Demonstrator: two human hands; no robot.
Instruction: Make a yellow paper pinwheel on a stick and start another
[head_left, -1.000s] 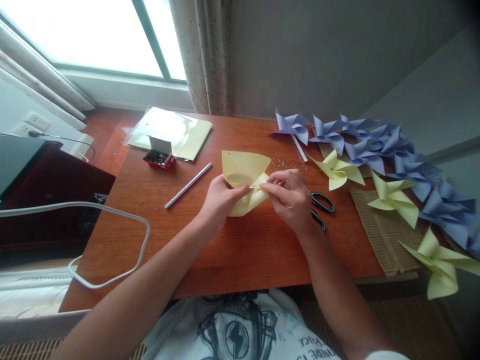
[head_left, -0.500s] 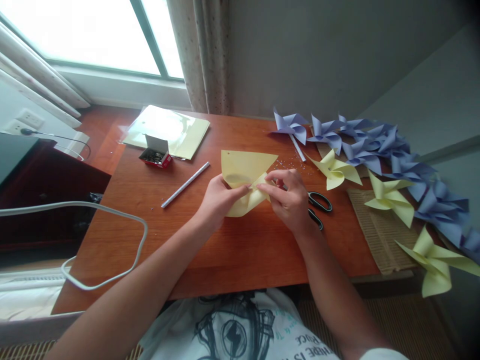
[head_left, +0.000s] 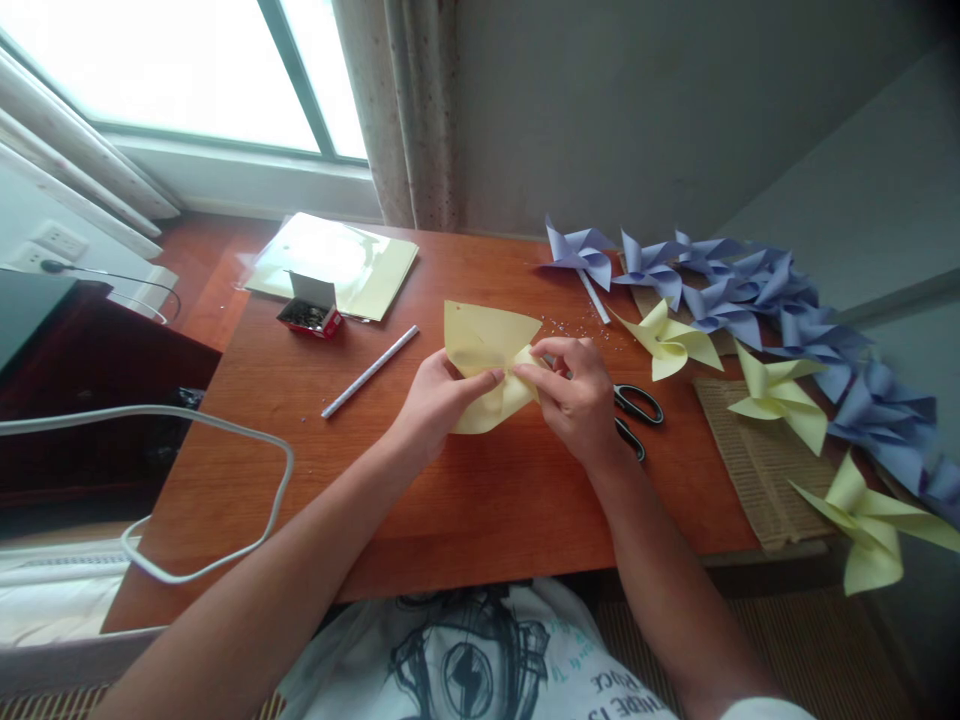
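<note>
Both hands pinch a yellow paper pinwheel [head_left: 484,365] at mid-table: left hand [head_left: 435,400] grips its near fold, right hand [head_left: 574,395] nips the centre, possibly on a pin. Black scissors [head_left: 637,410] lie just behind the right hand; a white stick [head_left: 370,371] lies left.

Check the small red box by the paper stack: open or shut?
Open. The small red box has its white flap standing up, and dark small contents show inside. It sits against the paper stack.

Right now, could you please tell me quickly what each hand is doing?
Left hand: closed on the yellow paper, thumb pressing near its middle.
Right hand: closed, fingertips pinching a folded corner of the same paper.
</note>
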